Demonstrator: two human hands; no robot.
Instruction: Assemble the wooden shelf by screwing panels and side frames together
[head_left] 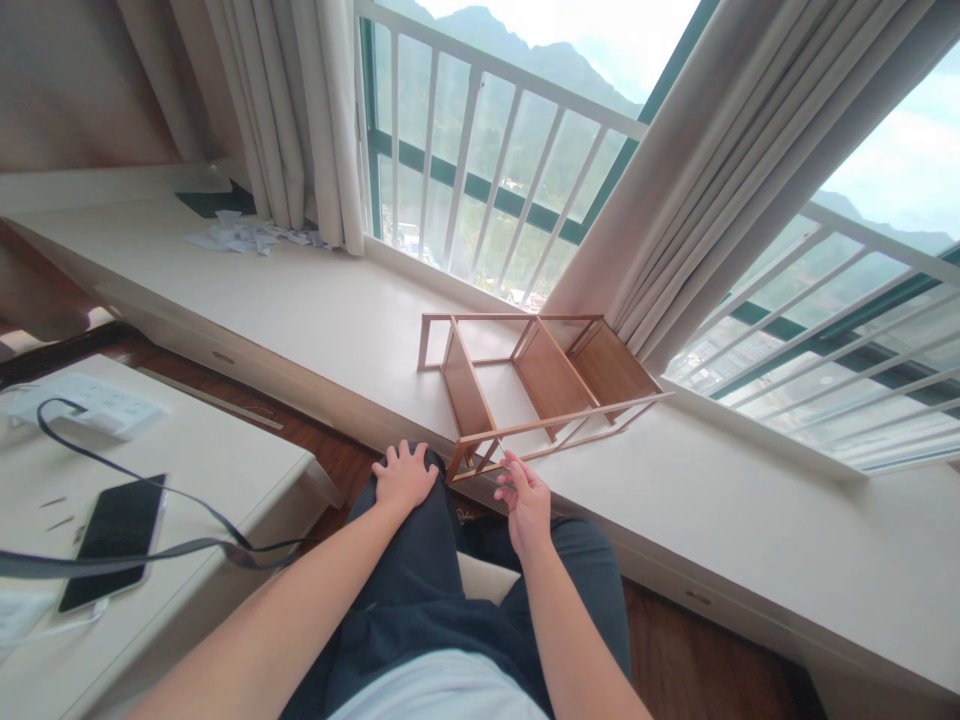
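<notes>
Long cream window ledge [300, 310] under white-barred window railing [480, 150] w/ beige curtains [300, 110] either side. Crumpled white paper scraps [247, 237] lie on ledge near left curtain. Left – white desk [187, 470] w/ black smartphone [112, 540], face up, black strap [187, 510] looped beside it, white power strip [90, 400] behind. Dark wood floor [705, 650] below.

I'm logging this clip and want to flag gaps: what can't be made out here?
Head view only:
- Right hand: whether its fingers touch the wooden rack; too small to tell.
- Phone: screen dark, partly crossed by a black strap.
- Paper scraps: too small to identify.
- Left hand hides the knee under it.
</notes>
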